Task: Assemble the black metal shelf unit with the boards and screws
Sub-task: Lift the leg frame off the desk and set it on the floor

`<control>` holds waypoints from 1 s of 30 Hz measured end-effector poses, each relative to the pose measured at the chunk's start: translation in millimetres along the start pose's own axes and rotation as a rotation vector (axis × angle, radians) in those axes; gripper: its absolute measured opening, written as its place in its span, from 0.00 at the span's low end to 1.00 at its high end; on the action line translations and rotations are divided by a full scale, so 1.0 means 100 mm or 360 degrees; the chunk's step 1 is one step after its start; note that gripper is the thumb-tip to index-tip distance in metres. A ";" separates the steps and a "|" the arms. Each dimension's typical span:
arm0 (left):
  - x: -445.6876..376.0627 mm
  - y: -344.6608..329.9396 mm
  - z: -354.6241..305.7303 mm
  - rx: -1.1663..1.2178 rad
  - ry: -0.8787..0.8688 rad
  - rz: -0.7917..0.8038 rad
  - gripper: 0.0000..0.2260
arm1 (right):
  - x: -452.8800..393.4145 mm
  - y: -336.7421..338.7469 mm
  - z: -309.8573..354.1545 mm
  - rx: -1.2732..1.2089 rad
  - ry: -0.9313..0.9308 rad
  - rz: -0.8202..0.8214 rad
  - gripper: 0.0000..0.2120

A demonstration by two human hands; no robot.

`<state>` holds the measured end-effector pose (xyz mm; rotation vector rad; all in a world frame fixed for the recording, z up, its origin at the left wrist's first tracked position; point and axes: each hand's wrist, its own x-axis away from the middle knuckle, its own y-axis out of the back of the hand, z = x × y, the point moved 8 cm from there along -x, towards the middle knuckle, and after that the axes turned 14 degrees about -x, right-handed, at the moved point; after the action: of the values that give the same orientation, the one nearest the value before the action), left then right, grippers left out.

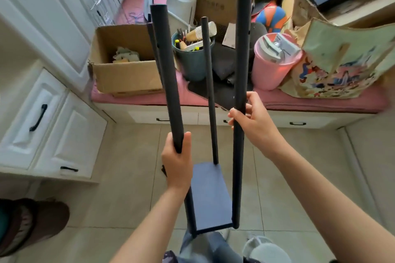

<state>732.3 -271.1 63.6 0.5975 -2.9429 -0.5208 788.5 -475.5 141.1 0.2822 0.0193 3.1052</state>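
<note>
Left hand: fingers wrapped tight round the near-left post, thumb up along its right side, grip sits low on the visible run of the tube. Right hand: fingers curled round the near-right post from the right, fingertips showing on the tube's left side, thumb higher up on its right side. Grip is higher than the left one.

Both posts run up and away from the hands, tops spread apart. Between the hands: a thinner-looking far post, untouched. A fourth post sits partly hidden behind the left one.

Below the hands: dark board fixed between the posts, lying flat-ish, near edge close to the person's legs. Frame's bottom end isn't clearly visible, can't tell whether it rests on the tiled floor.

Beyond the post tops: pink-cushioned bench with a cardboard box, teal bucket of tools, pink bucket. Left of the left hand: white cabinets.
</note>
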 end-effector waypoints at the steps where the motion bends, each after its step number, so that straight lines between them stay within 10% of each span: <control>1: -0.01 -0.10 -0.01 0.0002 -0.0007 0.0052 0.21 | -0.04 0.09 -0.03 0.0017 -0.0016 -0.0029 0.11; 12: -0.11 -1.32 0.24 -0.0175 0.0127 0.0602 0.01 | -0.44 1.06 -0.69 0.0220 -0.0256 -0.0041 0.13; 30: -0.37 -2.92 1.00 -0.0589 0.0483 0.0784 0.11 | -1.52 2.24 -2.28 0.0572 -0.0576 0.0346 0.17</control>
<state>856.3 -478.0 -132.0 -0.0856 -2.4799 -0.7976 891.9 -705.0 -107.6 0.9054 0.5782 3.1870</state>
